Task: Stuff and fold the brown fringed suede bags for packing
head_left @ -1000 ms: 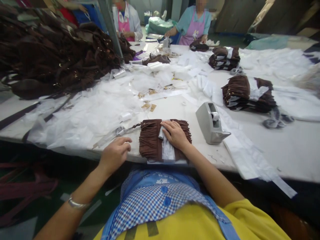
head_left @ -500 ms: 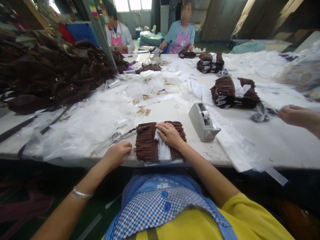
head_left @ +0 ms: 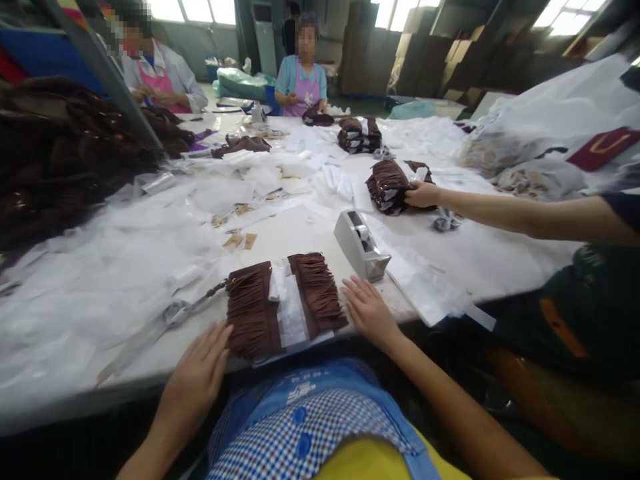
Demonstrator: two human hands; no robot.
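A brown fringed bag (head_left: 316, 283) lies flat at the table's near edge, with a clear and white plastic wrap band (head_left: 291, 310) across its middle. A strap with a wrapped metal clasp (head_left: 176, 311) runs out from its left side. At the bag's left edge is my left hand (head_left: 200, 367), fingers stretched out and close together. My right hand (head_left: 369, 308) rests on the table by the bag's right edge, its fingers spread, holding nothing. Just beyond that hand stands a grey tape dispenser (head_left: 361, 245).
A co-worker's hand (head_left: 423, 195) grips a stack of brown fringed bags (head_left: 387, 187) at right. Another stack (head_left: 357, 135) stands behind. White plastic sheets (head_left: 135, 247) cover the left, beside a heap of brown bags (head_left: 60, 160). Two people in aprons work across the table.
My right hand has lifted off the bag and moved to its right side. My left hand has opened out at the left edge. The co-worker's hand has reached the stack. The view has turned right.
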